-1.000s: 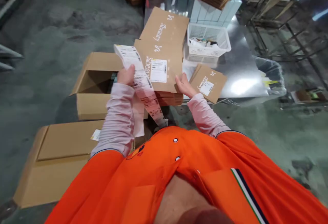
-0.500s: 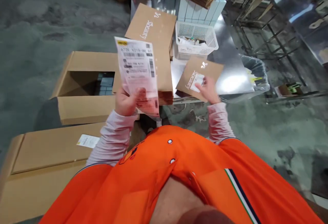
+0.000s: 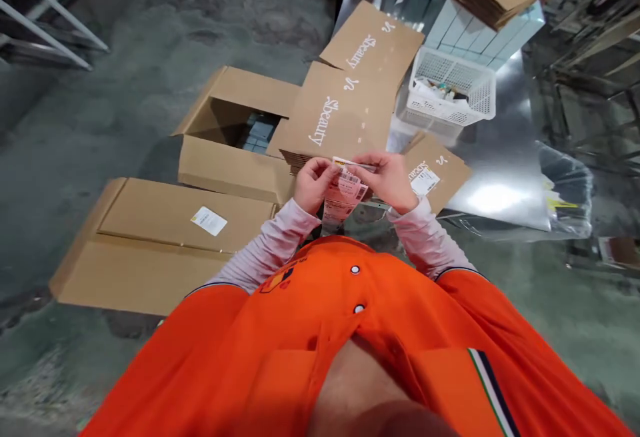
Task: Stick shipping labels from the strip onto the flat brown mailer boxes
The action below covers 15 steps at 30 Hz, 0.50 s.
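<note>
Both hands are busy with a strip of printed labels [image 3: 342,202]. The left hand [image 3: 315,185] has its fingers closed, and it pinches the strip near the upper left corner between thumb and fingers. The right hand [image 3: 391,178] is on the other side, also with nearly closed fingers, and takes hold of the strip near its upper right part; how exactly the fingertips lie there, one cannot tell. The hands are close to each other, and the strip hangs down between them, just in front of the orange garment [image 3: 330,310].

Beyond the hands lies a stack of flat brown cartons [image 3: 367,117] with white printing, and behind it there is a second brown stack [image 3: 380,47]. Near the right forearm, a smaller pile of cartons [image 3: 443,167] lies at the edge of the metal table [image 3: 505,150] — a white label [image 3: 425,181] is on its top. Farther back on the table stands a white basket [image 3: 453,87] with small items inside it.

To the left there is an open box [image 3: 227,165], which contains pale boxes [image 3: 260,132]; nearer, a closed carton [image 3: 150,220] carries a white slip [image 3: 209,220].
</note>
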{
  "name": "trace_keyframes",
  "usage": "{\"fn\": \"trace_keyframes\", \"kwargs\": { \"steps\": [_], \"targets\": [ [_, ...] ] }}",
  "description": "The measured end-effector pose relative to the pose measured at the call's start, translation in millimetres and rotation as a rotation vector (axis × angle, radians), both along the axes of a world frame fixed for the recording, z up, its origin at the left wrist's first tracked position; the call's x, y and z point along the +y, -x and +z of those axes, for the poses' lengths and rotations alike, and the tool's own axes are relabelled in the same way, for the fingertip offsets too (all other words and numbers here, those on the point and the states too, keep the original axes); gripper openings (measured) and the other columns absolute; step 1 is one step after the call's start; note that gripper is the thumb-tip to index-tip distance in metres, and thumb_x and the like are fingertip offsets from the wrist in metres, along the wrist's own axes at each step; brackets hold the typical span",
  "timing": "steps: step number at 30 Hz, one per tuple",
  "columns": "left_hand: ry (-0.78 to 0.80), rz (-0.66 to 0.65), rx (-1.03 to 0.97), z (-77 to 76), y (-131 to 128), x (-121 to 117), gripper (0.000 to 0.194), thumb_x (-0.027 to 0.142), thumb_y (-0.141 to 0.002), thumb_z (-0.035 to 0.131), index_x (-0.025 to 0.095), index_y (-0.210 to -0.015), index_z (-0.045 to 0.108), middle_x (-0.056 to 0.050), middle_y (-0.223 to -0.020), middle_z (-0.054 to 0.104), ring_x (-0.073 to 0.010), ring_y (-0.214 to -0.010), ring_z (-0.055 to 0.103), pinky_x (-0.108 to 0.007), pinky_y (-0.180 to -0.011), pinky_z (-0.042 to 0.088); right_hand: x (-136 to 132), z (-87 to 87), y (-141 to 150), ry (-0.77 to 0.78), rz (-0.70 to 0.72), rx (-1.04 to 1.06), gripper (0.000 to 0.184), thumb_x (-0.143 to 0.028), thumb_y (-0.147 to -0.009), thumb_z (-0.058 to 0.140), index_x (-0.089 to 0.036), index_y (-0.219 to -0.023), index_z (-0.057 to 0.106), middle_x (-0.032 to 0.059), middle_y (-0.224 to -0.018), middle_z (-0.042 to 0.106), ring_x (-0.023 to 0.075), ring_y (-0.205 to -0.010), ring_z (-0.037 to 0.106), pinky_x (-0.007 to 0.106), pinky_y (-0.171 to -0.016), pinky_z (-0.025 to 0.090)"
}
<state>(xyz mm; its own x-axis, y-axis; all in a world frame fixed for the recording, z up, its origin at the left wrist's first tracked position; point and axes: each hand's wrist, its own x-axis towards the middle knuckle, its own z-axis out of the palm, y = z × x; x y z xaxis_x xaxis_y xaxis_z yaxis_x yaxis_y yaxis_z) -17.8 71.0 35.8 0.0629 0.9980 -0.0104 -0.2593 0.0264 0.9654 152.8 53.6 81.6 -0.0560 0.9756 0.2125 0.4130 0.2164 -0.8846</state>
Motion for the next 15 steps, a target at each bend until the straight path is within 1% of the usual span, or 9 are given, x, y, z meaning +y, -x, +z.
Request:
{"fn": "trace_keyframes", "kwargs": {
  "steps": [3, 6, 8, 9, 10, 11, 12, 13, 15],
  "targets": [
    [-0.008, 0.029, 0.043, -0.2, -6.8, -5.5, 0.046, 0.055, -0.059, 0.083, 0.016, -0.075, 0.063, -0.001, -0.073, 0.068, -0.0143, -0.067, 0.061, -0.026, -0.068, 0.051, 7.0, 5.8, 2.2, -0.015, 0.033, -0.050, 0.033, -0.051, -0.078, 0.071, -0.020, -0.088, 0.077, 0.0039, -0.082, 0.075, 0.0205, -0.074, 0.068, 0.033, -0.069, 0.055],
    [-0.023, 0.127, 0.141, -1.3, -8.9, -5.3, 0.049, 0.058, -0.062, 0.080, 0.017, -0.057, 0.053, 0.002, -0.056, 0.057, -0.0112, -0.057, 0.054, -0.023, -0.058, 0.045, 7.0, 2.7, 4.9, -0.011, 0.033, -0.064, 0.033, -0.052, -0.077, 0.073, -0.022, -0.088, 0.078, 0.0030, -0.082, 0.075, 0.0203, -0.072, 0.068, 0.032, -0.066, 0.054],
    [-0.023, 0.194, 0.129, -3.7, -7.8, -1.3, 0.054, 0.059, -0.062, 0.080, 0.018, -0.052, 0.047, 0.003, -0.051, 0.052, -0.0105, -0.055, 0.052, -0.022, -0.055, 0.044, 7.4, 0.9, 6.8, -0.011, 0.038, -0.072, 0.031, -0.051, -0.078, 0.072, -0.022, -0.087, 0.078, 0.0027, -0.080, 0.075, 0.0199, -0.071, 0.067, 0.032, -0.065, 0.054],
    [-0.018, 0.204, 0.103, -5.1, -6.6, 1.6, 0.054, 0.060, -0.063, 0.080, 0.018, -0.053, 0.048, 0.003, -0.051, 0.053, -0.0109, -0.056, 0.054, -0.022, -0.056, 0.045, 9.3, 0.7, 8.0, -0.022, 0.047, -0.080, 0.030, -0.051, -0.080, 0.071, -0.022, -0.087, 0.078, 0.0029, -0.082, 0.074, 0.0198, -0.072, 0.067, 0.032, -0.067, 0.054],
    [-0.008, 0.182, 0.073, -6.6, -4.8, 5.0, 0.051, 0.059, -0.063, 0.079, 0.017, -0.057, 0.052, 0.002, -0.055, 0.057, -0.0120, -0.059, 0.057, -0.023, -0.059, 0.047, 13.4, 1.0, 9.2, -0.041, 0.060, -0.094, 0.030, -0.050, -0.081, 0.070, -0.022, -0.086, 0.078, 0.0034, -0.085, 0.074, 0.0201, -0.076, 0.068, 0.033, -0.070, 0.055],
    [0.010, 0.121, 0.046, -8.5, -2.4, 8.9, 0.047, 0.058, -0.063, 0.081, 0.016, -0.063, 0.059, 0.001, -0.062, 0.063, -0.0137, -0.065, 0.061, -0.024, -0.064, 0.050, 20.2, 1.4, 10.4, -0.064, 0.068, -0.116, 0.029, -0.049, -0.082, 0.069, -0.022, -0.086, 0.078, 0.0041, -0.091, 0.074, 0.0205, -0.081, 0.068, 0.033, -0.073, 0.056],
    [0.039, 0.022, 0.029, -10.7, 0.3, 13.1, 0.044, 0.054, -0.061, 0.083, 0.015, -0.073, 0.065, -0.002, -0.071, 0.068, -0.0158, -0.071, 0.064, -0.026, -0.069, 0.052, 30.2, 1.7, 11.3, -0.085, 0.069, -0.147, 0.028, -0.048, -0.083, 0.068, -0.022, -0.086, 0.078, 0.0048, -0.098, 0.073, 0.0212, -0.087, 0.068, 0.034, -0.078, 0.056],
    [0.081, -0.095, 0.025, -13.7, 3.5, 17.3, 0.046, 0.050, -0.058, 0.086, 0.014, -0.082, 0.069, -0.004, -0.079, 0.072, -0.0184, -0.077, 0.067, -0.029, -0.074, 0.053, 43.7, 1.4, 11.6, -0.104, 0.060, -0.184, 0.027, -0.047, -0.084, 0.068, -0.022, -0.086, 0.078, 0.0054, -0.104, 0.072, 0.0219, -0.093, 0.068, 0.035, -0.082, 0.056],
    [0.194, -0.299, 0.029, -22.6, 10.3, 24.5, 0.053, 0.041, -0.049, 0.092, 0.012, -0.089, 0.072, -0.008, -0.086, 0.074, -0.0240, -0.084, 0.069, -0.035, -0.080, 0.054, 79.2, -1.6, 9.7, -0.122, -0.007, -0.273, 0.024, -0.042, -0.084, 0.068, -0.020, -0.089, 0.078, 0.0065, -0.112, 0.069, 0.0224, -0.103, 0.065, 0.037, -0.091, 0.054]
  ]
}}
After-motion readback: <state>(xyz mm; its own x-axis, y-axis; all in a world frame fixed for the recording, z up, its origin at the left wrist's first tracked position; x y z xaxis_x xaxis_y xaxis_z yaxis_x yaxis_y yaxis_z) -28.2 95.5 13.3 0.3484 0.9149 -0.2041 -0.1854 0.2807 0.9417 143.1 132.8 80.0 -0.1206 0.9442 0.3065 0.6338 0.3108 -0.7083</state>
